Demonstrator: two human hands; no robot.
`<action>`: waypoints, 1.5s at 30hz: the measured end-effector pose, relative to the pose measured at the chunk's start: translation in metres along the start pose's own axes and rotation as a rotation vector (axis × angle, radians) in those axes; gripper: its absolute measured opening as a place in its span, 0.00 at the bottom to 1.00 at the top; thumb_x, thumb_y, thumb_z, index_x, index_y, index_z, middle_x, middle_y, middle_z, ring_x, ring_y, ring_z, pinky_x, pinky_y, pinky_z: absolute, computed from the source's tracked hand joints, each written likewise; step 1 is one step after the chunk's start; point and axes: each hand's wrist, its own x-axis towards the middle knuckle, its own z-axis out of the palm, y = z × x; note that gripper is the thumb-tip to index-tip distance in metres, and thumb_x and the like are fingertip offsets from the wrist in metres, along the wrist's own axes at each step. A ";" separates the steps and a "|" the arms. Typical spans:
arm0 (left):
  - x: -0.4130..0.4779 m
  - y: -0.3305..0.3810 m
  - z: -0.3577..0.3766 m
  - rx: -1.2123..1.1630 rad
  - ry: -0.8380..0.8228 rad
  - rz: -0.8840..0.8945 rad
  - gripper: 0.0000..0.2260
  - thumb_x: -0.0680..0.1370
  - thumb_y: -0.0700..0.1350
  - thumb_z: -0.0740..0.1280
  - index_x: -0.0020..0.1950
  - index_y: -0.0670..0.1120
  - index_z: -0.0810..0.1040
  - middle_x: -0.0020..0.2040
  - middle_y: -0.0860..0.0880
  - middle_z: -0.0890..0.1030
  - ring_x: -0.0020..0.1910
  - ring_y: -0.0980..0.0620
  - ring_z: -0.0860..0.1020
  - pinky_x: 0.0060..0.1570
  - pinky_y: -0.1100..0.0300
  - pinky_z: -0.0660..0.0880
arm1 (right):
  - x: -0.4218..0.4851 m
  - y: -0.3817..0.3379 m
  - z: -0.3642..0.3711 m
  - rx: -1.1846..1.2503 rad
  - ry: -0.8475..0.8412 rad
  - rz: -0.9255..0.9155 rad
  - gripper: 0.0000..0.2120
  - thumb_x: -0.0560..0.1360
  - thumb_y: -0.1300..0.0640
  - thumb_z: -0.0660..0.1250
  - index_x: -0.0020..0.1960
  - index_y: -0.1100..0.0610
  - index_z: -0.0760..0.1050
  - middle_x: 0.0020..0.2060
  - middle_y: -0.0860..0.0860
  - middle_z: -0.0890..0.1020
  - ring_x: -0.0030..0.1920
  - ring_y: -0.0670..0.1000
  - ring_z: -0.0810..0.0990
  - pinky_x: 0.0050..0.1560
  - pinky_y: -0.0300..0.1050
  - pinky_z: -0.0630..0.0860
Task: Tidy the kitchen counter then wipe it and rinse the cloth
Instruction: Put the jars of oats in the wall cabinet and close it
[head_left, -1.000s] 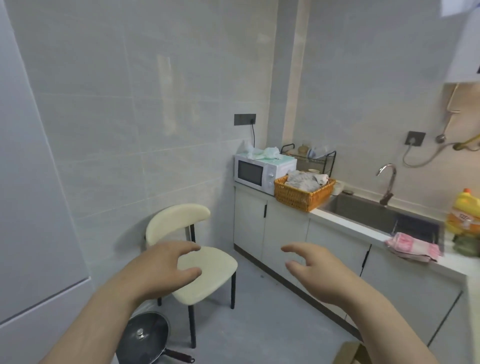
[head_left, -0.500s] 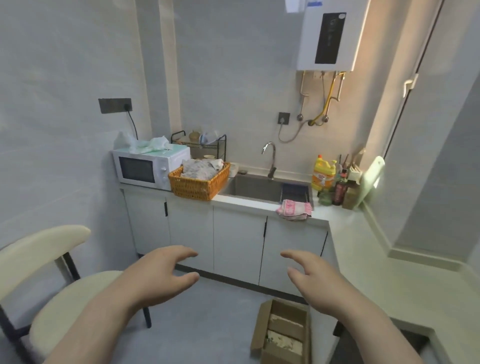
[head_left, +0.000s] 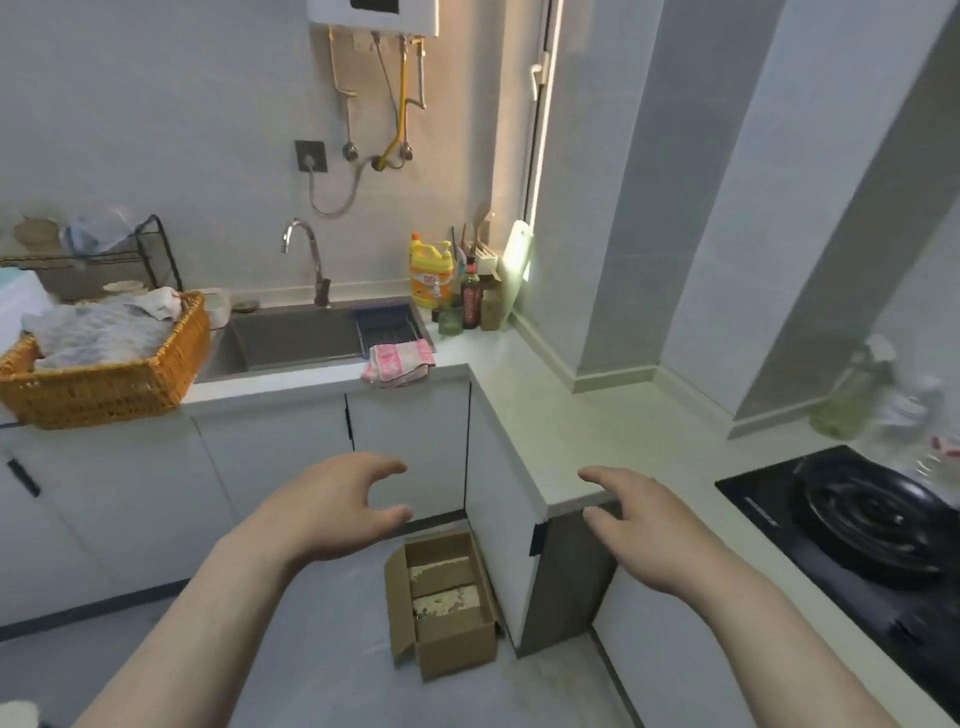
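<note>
Evidently nothing is picked up yet: the left hand (head_left: 332, 506) and right hand (head_left: 644, 530) hover loose and empty, while the cloth (head_left: 399, 361) waits draped over the counter (head_left: 550, 431) edge by the sink (head_left: 291, 338), handy for rinsing.

Water heater (head_left: 373, 15) cut by top edge, only its base shows. Stove (head_left: 862, 525) runs off right edge. Bottles (head_left: 852, 400) at far right motion-blurred, contents and labels unreadable. White box (head_left: 18, 301) at left edge mostly out of frame. Rack (head_left: 104, 254) items too blurred to identify. Yellow bottle (head_left: 428, 273) label illegible. Both forearms cut off at bottom.
</note>
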 end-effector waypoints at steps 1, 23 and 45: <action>0.013 0.012 0.005 0.004 -0.022 0.057 0.26 0.77 0.60 0.64 0.74 0.56 0.65 0.74 0.57 0.68 0.72 0.56 0.66 0.71 0.57 0.63 | -0.007 0.011 -0.003 -0.018 0.012 0.034 0.23 0.81 0.53 0.59 0.75 0.48 0.64 0.73 0.44 0.67 0.72 0.45 0.65 0.69 0.38 0.61; -0.017 0.397 0.132 -0.106 -0.350 0.877 0.25 0.76 0.55 0.67 0.72 0.51 0.70 0.70 0.55 0.73 0.69 0.55 0.70 0.67 0.60 0.66 | -0.332 0.204 -0.092 0.030 0.469 0.790 0.24 0.80 0.48 0.60 0.75 0.50 0.65 0.74 0.47 0.69 0.72 0.49 0.68 0.69 0.45 0.65; -0.243 0.585 0.201 -0.076 -0.510 1.211 0.25 0.77 0.55 0.67 0.73 0.52 0.69 0.71 0.53 0.72 0.64 0.54 0.74 0.63 0.60 0.69 | -0.645 0.253 -0.079 0.176 0.801 1.062 0.24 0.77 0.47 0.63 0.73 0.46 0.68 0.70 0.46 0.73 0.67 0.49 0.73 0.64 0.44 0.72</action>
